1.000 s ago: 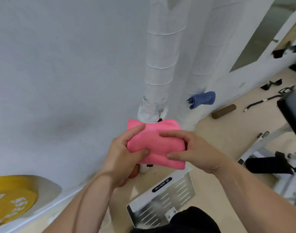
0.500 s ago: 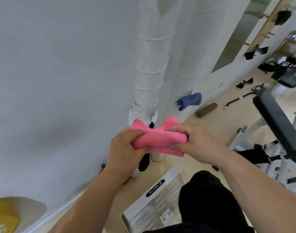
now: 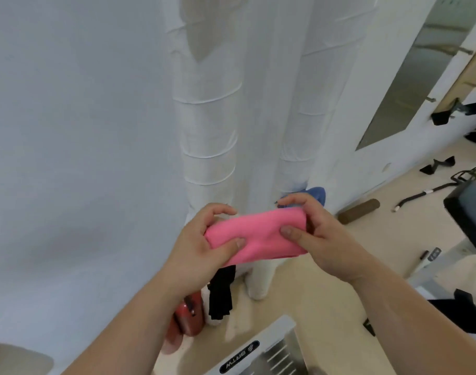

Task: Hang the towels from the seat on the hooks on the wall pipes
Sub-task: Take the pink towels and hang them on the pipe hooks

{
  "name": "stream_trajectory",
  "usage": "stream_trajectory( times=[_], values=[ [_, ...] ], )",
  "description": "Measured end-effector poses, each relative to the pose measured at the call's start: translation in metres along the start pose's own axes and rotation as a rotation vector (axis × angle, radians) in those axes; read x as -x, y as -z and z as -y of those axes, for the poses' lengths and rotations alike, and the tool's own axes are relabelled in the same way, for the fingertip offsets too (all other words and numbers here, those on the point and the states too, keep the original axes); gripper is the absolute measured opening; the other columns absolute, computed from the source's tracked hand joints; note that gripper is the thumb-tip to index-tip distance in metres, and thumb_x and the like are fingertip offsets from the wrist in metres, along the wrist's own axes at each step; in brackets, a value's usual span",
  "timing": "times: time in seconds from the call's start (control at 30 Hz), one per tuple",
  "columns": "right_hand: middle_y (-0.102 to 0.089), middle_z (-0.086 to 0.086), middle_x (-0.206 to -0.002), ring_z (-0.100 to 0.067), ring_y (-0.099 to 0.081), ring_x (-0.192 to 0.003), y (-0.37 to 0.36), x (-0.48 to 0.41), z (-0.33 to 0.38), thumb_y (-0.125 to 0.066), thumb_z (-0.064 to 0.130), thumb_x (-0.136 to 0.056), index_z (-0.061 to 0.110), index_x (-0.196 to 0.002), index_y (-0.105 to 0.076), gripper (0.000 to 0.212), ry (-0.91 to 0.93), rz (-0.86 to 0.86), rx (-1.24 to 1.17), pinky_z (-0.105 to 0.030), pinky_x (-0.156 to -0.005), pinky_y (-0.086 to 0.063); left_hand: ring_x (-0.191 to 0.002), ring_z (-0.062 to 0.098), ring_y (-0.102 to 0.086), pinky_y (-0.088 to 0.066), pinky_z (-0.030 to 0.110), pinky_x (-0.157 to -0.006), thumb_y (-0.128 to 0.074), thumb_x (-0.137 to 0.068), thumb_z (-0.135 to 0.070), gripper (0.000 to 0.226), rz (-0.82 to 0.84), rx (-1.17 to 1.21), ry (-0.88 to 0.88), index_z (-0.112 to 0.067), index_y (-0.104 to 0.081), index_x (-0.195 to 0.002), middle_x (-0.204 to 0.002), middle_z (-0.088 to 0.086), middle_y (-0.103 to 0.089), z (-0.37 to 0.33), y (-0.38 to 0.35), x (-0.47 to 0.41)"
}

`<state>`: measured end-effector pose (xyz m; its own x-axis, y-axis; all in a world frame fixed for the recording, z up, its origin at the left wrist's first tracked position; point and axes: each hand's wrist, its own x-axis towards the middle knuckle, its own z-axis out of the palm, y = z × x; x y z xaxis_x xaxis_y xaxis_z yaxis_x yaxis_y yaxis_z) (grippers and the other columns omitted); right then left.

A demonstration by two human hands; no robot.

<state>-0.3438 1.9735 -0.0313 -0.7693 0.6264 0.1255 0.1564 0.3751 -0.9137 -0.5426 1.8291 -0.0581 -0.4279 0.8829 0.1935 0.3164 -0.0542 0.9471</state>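
A folded pink towel (image 3: 258, 236) is stretched between both my hands in front of two white wrapped wall pipes (image 3: 207, 131). My left hand (image 3: 201, 244) grips its left end and my right hand (image 3: 312, 234) pinches its right end. A blue towel (image 3: 316, 194) hangs on the right pipe (image 3: 310, 117), mostly hidden behind my right hand. A black towel (image 3: 220, 296) hangs low beneath the pink one, by the left pipe. The hooks themselves are hidden.
A white metal machine plate (image 3: 266, 350) lies on the beige floor below. A red object (image 3: 189, 315) sits by the left pipe's base. A dark padded bench (image 3: 469, 212) stands at the right, with bars and handles scattered on the floor beyond.
The view swung back left and nearer the pipes. The pink towel moved right, now covering much of the blue towel, and lies flatter between my hands.
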Motion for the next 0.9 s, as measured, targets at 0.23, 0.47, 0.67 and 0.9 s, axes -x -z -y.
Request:
stream_trajectory(
  times=[0.23, 0.47, 0.67, 0.9],
  values=[
    [-0.069, 0.010, -0.100, -0.008, -0.062, -0.103, 0.155, -0.040, -0.080, -0.049, -0.010, -0.096, 0.028, -0.083, -0.071, 0.046, 0.140, -0.073, -0.100, -0.013, -0.090, -0.041, -0.084, 0.010, -0.064, -0.056, 0.026, -0.077, -0.072, -0.085, -0.039, 0.043, -0.155, -0.100, -0.033, -0.058, -0.054, -0.119, -0.100, -0.012, -0.065, -0.037, -0.155, -0.094],
    [-0.069, 0.009, -0.105, -0.005, -0.063, -0.098, 0.279, -0.090, -0.096, -0.060, -0.002, -0.093, 0.028, -0.086, -0.073, 0.033, 0.189, 0.018, -0.242, -0.012, -0.078, -0.047, -0.100, 0.000, -0.060, -0.052, 0.015, -0.081, -0.076, -0.082, -0.029, 0.055, -0.227, -0.190, -0.075, -0.061, -0.050, -0.118, -0.113, -0.036, -0.055, -0.101, -0.252, -0.159],
    [-0.058, 0.006, -0.119, -0.007, -0.061, -0.107, 0.311, -0.130, -0.091, -0.084, 0.007, -0.077, 0.035, -0.095, -0.071, 0.036, 0.303, 0.175, -0.164, -0.017, -0.079, -0.051, -0.116, 0.005, -0.056, -0.045, 0.013, -0.089, -0.071, -0.089, -0.001, 0.045, -0.318, -0.266, -0.079, -0.045, -0.066, -0.097, -0.125, -0.019, -0.055, -0.122, -0.256, -0.191],
    [-0.056, 0.006, -0.118, -0.006, -0.059, -0.110, 0.321, -0.187, -0.050, -0.087, 0.009, -0.075, 0.037, -0.098, -0.070, 0.040, 0.497, 0.156, -0.025, -0.013, -0.086, -0.047, -0.106, 0.004, -0.061, -0.049, 0.017, -0.082, -0.077, -0.081, 0.001, 0.036, -0.475, -0.178, -0.121, -0.035, -0.074, -0.082, -0.118, -0.010, -0.060, -0.150, -0.233, -0.231]
  ],
)
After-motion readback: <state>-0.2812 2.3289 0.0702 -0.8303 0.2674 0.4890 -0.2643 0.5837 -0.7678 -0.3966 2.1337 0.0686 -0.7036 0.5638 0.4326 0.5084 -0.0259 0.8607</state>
